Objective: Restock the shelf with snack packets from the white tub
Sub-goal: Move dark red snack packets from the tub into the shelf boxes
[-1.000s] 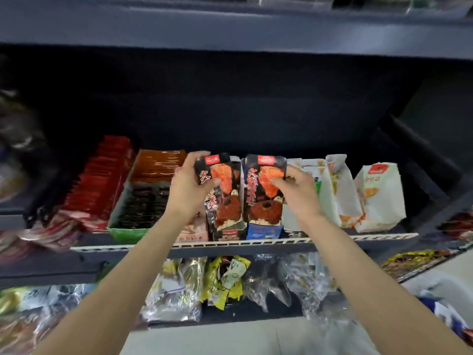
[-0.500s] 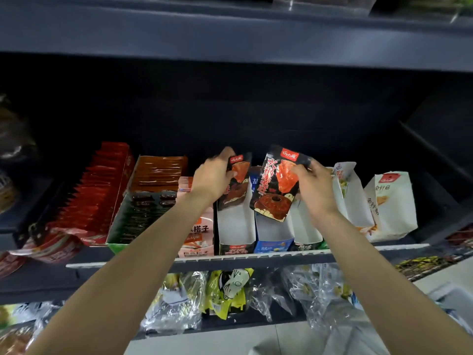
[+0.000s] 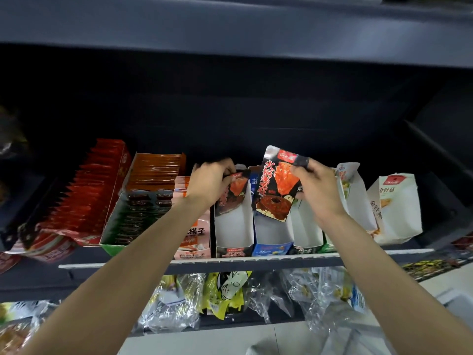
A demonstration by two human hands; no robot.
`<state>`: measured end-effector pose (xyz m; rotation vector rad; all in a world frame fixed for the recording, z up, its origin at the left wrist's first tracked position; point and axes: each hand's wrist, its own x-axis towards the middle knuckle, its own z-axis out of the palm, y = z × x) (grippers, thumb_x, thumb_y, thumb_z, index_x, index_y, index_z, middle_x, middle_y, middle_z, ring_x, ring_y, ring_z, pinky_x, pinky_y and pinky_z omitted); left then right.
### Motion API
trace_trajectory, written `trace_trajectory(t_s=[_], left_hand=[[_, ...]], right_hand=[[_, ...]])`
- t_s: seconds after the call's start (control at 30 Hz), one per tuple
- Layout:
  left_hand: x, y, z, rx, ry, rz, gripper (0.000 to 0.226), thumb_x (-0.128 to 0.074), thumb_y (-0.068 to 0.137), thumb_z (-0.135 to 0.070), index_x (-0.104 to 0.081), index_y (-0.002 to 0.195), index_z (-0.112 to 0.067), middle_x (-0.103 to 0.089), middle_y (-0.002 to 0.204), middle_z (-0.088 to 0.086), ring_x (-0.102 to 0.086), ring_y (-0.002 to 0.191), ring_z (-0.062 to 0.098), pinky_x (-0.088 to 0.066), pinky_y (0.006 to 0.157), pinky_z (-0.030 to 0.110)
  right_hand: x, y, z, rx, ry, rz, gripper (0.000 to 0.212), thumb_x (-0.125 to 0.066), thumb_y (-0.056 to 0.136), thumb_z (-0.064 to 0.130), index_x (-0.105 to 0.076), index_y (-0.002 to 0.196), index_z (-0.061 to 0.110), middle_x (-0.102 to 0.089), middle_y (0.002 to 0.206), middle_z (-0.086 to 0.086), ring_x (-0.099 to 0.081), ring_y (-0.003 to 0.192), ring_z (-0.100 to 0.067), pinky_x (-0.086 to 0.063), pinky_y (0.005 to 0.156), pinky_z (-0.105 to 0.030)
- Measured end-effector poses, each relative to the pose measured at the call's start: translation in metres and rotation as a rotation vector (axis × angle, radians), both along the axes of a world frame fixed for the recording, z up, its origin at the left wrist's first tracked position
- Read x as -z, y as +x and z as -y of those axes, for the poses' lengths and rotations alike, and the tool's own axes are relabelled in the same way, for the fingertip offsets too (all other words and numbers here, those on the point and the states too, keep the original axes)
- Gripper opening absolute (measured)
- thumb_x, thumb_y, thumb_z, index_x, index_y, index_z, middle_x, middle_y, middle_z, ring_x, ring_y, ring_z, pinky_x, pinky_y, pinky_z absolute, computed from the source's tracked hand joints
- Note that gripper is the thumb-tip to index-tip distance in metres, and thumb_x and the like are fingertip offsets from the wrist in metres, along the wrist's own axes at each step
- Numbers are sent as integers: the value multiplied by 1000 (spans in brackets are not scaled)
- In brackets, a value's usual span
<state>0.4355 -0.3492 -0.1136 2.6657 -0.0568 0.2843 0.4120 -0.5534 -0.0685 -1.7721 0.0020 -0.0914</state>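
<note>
The left hand (image 3: 210, 184) is gripping a dark snack packet (image 3: 231, 193) by its top edge, fingers curled over it, and the packet is sitting upright inside the black display box (image 3: 234, 234) on the shelf (image 3: 245, 262). The right hand (image 3: 316, 185) is pinching a second dark packet (image 3: 275, 185) near its top corner, holding it tilted in the air above the blue display box (image 3: 272, 237), just at 3 o'clock of the black one. At 9 o'clock of the left hand a pink box (image 3: 193, 237) is standing, and farther that way a green tray (image 3: 143, 198) of dark and orange sachets and a row of red packets (image 3: 84, 190) are lying. At 3 o'clock of the right hand white paper bags (image 3: 394, 208) are standing. Clear plastic packets (image 3: 230, 298) are filling the shelf below, at 6 o'clock.
</note>
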Motion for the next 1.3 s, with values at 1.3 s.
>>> trace_trajectory(t_s=[1.3], left_hand=[[8,4,-45,12,-251,-248,37,-43,96,-10,-50,131,-22,-54,132,2,-52,119,16,-42,99,27]], right_hand=[[61,57,-61,-307,-667,213,16,-63,87,12,-67,101,17,-67,89,2,-64,86,-16,-53,74,-37]])
